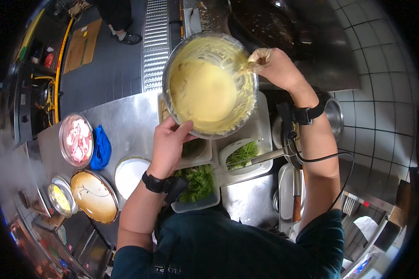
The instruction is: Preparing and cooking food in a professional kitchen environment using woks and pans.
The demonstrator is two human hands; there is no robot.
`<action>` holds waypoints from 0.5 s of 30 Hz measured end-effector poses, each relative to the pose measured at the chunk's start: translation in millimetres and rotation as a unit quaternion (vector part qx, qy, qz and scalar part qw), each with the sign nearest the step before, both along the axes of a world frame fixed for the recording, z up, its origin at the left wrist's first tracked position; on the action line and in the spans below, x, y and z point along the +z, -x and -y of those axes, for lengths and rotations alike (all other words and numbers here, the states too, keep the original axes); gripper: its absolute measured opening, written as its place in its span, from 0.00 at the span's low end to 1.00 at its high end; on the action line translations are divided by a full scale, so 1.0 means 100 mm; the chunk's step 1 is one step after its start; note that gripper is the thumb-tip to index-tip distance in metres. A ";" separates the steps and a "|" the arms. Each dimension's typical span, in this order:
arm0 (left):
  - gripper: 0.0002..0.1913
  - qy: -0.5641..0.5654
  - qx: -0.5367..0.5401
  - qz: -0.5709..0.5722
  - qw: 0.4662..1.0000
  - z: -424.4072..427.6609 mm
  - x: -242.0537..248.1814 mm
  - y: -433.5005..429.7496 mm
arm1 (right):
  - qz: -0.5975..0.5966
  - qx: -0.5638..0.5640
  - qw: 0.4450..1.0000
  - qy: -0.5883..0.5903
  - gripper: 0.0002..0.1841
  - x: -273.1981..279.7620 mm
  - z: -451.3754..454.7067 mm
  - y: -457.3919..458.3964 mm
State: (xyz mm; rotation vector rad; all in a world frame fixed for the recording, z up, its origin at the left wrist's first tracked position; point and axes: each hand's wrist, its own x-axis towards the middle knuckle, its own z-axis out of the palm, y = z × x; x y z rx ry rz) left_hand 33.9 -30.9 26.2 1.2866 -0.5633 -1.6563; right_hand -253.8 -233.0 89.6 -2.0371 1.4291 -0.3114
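Observation:
A round metal bowl (212, 129) of pale yellow batter (209, 92) is raised above the containers before me. My left hand (171, 140) grips its near-left rim, thumb on top and fingers beneath. At the right rim, my right hand (274, 68) has its batter-coated fingers curled together. Blur and batter hide whether something is pinched between those fingertips. Thick batter smears cling to the bowl's inner wall. Below the bowl lie a plastic container of leafy greens (197, 183) and a white container with cut green vegetables (243, 155).
A steel worktop (132, 115) holds a bowl of raw meat (77, 139), a blue cloth (100, 148), a brown-rimmed dish (93, 195) and a white bowl (131, 176). A dark wok (265, 21) sits beyond. A long metal handle (262, 158) crosses the containers. Another person's shoe (130, 38) shows across the floor.

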 end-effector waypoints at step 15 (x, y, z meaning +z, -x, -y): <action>0.12 -0.021 0.013 0.007 1.000 0.10 -0.06 0.06 | -0.016 -0.103 0.991 0.078 0.07 0.20 1.33 0.97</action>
